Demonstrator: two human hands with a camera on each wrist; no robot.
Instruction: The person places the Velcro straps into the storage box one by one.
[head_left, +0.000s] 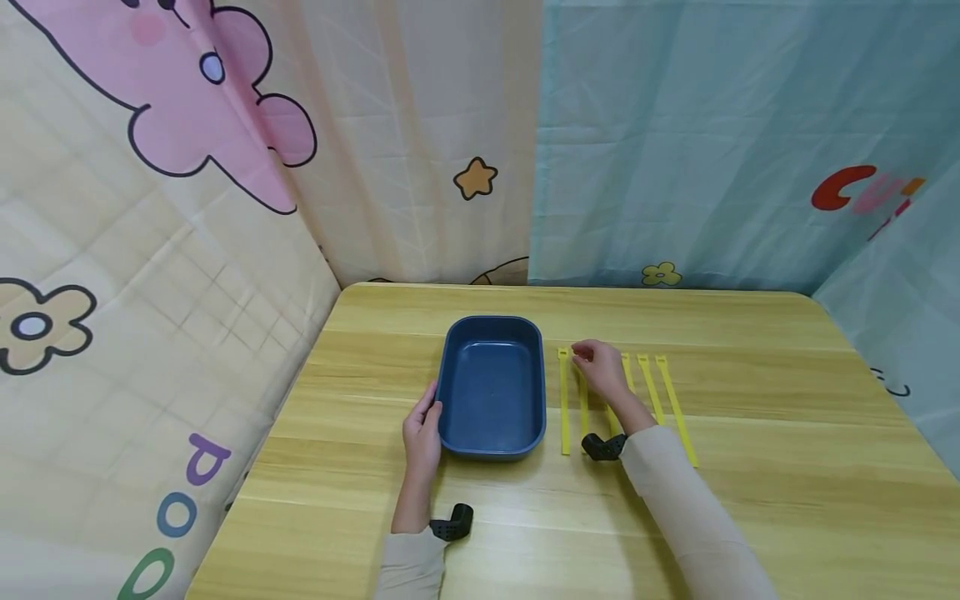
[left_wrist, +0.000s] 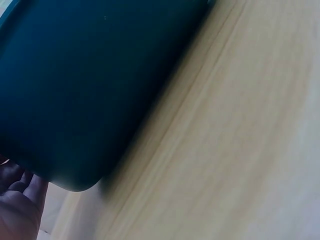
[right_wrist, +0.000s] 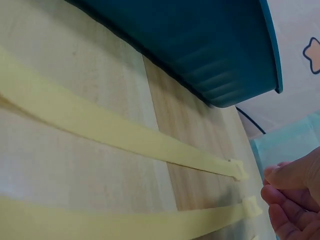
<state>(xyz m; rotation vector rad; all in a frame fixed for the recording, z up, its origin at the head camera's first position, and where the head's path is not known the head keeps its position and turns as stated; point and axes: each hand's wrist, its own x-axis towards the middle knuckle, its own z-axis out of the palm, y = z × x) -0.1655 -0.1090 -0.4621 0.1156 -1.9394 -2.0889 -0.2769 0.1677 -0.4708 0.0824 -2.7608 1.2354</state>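
Observation:
A dark blue tray [head_left: 491,454] stands upright on the table. My left hand [head_left: 423,433] rests against its left outer wall, fingers pointing away along the side; in the left wrist view that hand [left_wrist: 21,202] is at the tray's lower corner. Several yellow straps [head_left: 565,408] lie lengthwise to the right of the tray. Over the far ends of the middle ones, my right hand [head_left: 603,371] hovers and covers part of them. In the right wrist view its fingers [right_wrist: 292,205] are curled with the thumb near the index fingertip, and no strap shows between them.
The wooden table [head_left: 787,400] reaches back to patterned curtains [head_left: 660,150], with another curtain [head_left: 150,275] along the left. Black wrist devices [head_left: 453,523] sit at both wrists, the right one [head_left: 603,447] over the near part of the straps.

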